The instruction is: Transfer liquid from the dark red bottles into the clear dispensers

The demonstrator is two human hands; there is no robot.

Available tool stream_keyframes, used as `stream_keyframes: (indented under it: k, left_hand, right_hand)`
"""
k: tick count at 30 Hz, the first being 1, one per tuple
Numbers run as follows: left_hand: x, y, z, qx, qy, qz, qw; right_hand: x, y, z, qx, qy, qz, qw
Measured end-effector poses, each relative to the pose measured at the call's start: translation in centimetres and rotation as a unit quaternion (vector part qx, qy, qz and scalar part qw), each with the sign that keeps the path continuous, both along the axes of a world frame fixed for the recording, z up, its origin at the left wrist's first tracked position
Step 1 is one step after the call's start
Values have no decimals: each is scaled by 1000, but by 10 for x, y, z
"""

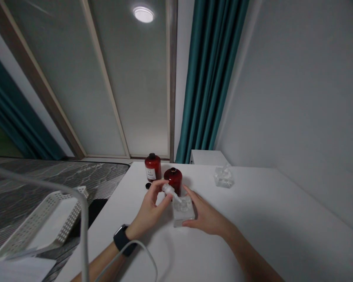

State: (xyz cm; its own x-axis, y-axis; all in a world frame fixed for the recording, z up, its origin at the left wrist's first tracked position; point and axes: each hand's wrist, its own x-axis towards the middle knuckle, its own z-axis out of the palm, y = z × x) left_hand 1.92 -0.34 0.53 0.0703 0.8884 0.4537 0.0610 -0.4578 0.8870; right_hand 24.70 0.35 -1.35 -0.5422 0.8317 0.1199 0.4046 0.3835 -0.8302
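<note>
My left hand (154,203) pinches a small whitish, translucent piece (168,189) between thumb and fingers, above a clear square container (183,211) on the white table. Around the right side of that container my right hand (201,213) is curled, holding it. Just behind stands a dark red bottle (174,178) with its neck uncovered. To its left is a second red bottle (153,168) with a black cap and a white label. A small black cap (148,185) lies on the table near the bottles.
Crumpled clear plastic (223,177) lies on the table (247,235) at the back right. A white cabinet (208,157) stands behind the table. White perforated basket (44,219) at the left; a pale cable (84,235) crosses the near left.
</note>
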Motion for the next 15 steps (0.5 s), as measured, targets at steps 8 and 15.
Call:
stream_keyframes:
  k: [8,15]
  left_hand:
    - [3,0,2,-9,0,-1,1000]
    - [-6,5,14,-15,-86,30,996]
  right_hand:
    - [0,0,2,-5,-6,1,1000]
    - [0,0,3,-1,4,9,1000]
